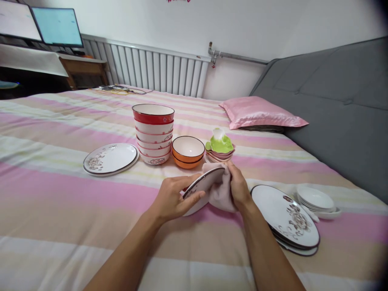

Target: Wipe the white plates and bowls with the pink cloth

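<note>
My left hand (177,197) grips the left edge of a white plate (201,186) with a dark rim, which is tilted above the bed. My right hand (238,185) holds a pale pink cloth (222,193) against the plate's right edge, with its fingers partly hidden by the cloth. Just beyond the hands are two orange bowls (188,149) and a stack of green and pink leaf-shaped dishes (220,144). Right of my right forearm lies a stack of oval flower-patterned plates (283,216).
A tall stack of bowls (154,135) stands behind, with flat oval plates (110,158) to its left. Small white dishes (317,200) lie at the right. Farther back are a pink pillow (260,111), the grey headboard (327,89) and cables (121,89) on the striped bed (69,210).
</note>
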`<state>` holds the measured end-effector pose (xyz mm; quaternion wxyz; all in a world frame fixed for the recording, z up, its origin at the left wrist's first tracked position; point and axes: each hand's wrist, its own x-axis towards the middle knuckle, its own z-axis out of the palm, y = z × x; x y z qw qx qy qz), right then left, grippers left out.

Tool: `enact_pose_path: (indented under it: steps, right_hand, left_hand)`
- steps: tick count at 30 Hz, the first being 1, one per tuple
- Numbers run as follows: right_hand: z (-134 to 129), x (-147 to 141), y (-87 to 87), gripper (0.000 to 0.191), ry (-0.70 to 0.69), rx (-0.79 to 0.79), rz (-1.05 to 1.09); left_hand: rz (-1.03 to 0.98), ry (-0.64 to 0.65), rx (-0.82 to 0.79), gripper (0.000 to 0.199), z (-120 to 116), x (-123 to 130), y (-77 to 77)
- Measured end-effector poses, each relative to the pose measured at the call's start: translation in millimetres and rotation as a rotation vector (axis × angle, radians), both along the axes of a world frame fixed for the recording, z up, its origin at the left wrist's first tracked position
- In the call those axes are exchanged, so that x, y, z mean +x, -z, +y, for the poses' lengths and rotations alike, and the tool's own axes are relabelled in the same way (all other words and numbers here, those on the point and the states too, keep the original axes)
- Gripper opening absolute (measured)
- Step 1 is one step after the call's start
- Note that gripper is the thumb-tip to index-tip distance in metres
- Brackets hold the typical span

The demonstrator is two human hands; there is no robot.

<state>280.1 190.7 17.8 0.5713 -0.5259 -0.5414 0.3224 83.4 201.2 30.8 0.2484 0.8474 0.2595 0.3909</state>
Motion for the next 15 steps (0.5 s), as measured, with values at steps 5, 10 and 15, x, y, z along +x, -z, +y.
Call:
enact_pose_path:
  steps: [5, 10, 15]
  right_hand:
    - [-2.3, -1.0, -4.6, 0.033, -0.122, -0.062, 0.275]
    - [-8.8, -0.4, -11.8, 0.05, -0.113, -0.136, 0.293]
    - [-4.4, -1.4, -9.1, 0.035, -0.025, -0.005, 0.256]
  left_hand:
    - [-0.029, -0.012, -0.067, 0.032, 1.9, -1.1, 1.3]
    - [-0.022, -0.057, -0.094, 0.037, 3.9, -2.1, 2.5]
    - [-0.023, -0.07, -0.087, 0.038, 4.8, -2.0, 2.5]
